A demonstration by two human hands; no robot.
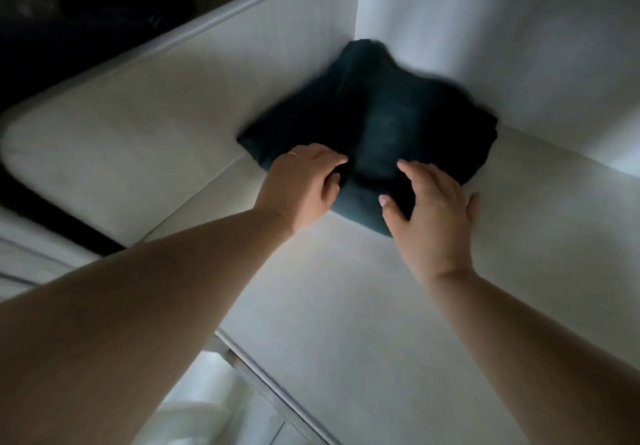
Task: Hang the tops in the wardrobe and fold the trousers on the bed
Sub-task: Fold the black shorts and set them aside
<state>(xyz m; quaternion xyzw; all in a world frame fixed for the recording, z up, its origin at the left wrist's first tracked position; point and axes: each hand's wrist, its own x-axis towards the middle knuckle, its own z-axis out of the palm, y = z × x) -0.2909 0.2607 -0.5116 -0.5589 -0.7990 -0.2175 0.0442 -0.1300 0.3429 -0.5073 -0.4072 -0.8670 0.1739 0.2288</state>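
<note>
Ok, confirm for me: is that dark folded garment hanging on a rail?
No, the dark folded garment lies on a pale flat surface in a corner, both hands on its near edge.

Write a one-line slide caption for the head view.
Both hands on a dark folded garment in a white shelf corner.

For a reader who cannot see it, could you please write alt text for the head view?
Two bare hands rest on a dark folded garment lying in the corner of a pale shelf: the left hand grips its near edge, the right hand lies open on it.
</note>
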